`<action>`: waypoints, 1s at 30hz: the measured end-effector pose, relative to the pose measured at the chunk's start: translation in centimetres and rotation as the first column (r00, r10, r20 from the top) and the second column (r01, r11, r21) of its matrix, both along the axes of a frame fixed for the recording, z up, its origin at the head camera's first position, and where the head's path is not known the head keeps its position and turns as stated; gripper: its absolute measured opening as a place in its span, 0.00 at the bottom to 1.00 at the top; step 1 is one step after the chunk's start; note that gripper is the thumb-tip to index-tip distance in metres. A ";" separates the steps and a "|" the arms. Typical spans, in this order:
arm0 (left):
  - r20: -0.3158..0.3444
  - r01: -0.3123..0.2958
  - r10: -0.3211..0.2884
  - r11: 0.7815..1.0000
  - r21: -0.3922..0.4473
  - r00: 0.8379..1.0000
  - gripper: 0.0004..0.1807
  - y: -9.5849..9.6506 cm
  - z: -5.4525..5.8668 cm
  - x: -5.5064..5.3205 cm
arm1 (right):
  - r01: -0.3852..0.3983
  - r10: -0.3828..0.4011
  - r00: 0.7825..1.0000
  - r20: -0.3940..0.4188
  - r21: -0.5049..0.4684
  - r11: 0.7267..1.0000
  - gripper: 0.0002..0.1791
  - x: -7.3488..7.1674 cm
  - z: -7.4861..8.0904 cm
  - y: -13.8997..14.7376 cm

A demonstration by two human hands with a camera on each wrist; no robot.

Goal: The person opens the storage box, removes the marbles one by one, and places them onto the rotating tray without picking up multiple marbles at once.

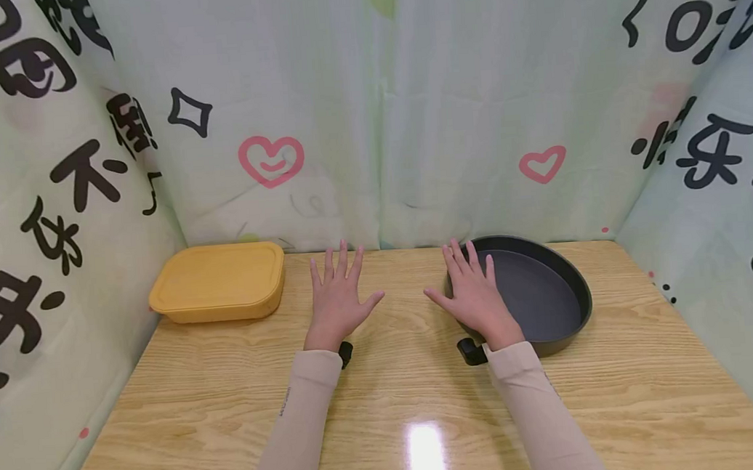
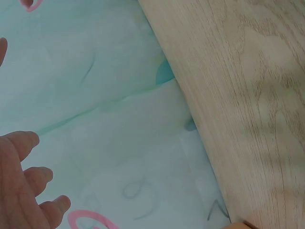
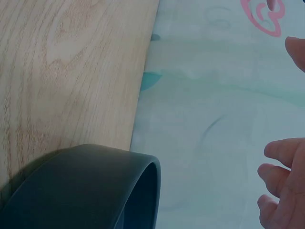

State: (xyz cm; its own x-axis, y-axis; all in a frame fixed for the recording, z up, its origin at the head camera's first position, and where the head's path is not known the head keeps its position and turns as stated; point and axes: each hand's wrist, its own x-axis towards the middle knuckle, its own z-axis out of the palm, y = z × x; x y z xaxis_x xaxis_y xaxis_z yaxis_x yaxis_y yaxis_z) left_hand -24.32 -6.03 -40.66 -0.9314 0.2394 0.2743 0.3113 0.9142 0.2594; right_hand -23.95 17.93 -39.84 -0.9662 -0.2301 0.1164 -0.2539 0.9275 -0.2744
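Both hands are stretched out over the wooden table with fingers spread, holding nothing. The left hand (image 1: 338,299) is right of a yellow lidded box (image 1: 222,281), with a gap between them. In the head view the right hand (image 1: 475,293) overlaps the left part of a round dark pan (image 1: 534,289), hiding some of its rim. From the right wrist the pan's outer wall (image 3: 81,186) shows at lower left, apart from the fingers (image 3: 281,152). The left wrist view shows fingers (image 2: 24,143) in front of the curtain, and a corner of the box at the bottom.
The light wooden table (image 1: 388,394) ends at a printed white curtain (image 1: 340,84) behind it. More curtain with dark lettering hangs along the left and right sides. Black wrist cameras (image 1: 472,350) sit on both wrists.
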 end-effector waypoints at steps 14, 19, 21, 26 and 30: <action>0.004 0.002 -0.001 1.000 -0.007 1.000 0.45 -0.1 -0.2 -0.1 | 0.005 -0.005 1.000 -0.003 -0.010 1.000 0.50 -0.1 0.2 0.0; 0.010 0.010 -0.010 1.000 0.009 1.000 0.45 -0.4 -0.4 -0.1 | 0.010 -0.010 1.000 0.002 -0.029 1.000 0.49 0.0 0.3 -0.1; 0.008 0.013 -0.013 1.000 0.016 1.000 0.45 -0.5 -0.4 -0.2 | 0.009 -0.009 1.000 0.000 -0.043 0.999 0.49 0.1 0.5 -0.2; 0.012 0.013 -0.013 1.000 0.022 1.000 0.45 -1.3 -0.6 -0.4 | -0.001 0.001 1.000 -0.007 -0.083 0.997 0.47 0.0 0.6 -1.0; 0.009 0.011 -0.012 1.000 0.019 1.000 0.44 -2.4 -1.0 -0.6 | -0.021 0.019 1.000 -0.017 -0.119 0.993 0.47 -0.3 0.7 -2.5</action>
State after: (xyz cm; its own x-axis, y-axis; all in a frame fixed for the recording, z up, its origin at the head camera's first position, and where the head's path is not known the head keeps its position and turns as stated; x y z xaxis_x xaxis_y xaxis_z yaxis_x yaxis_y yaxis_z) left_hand -24.94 -8.45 -41.62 -0.9310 0.2450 0.2707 0.3195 0.9056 0.2791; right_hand -24.23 15.46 -39.17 -0.9594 -0.2328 0.1593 -0.2772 0.8830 -0.3787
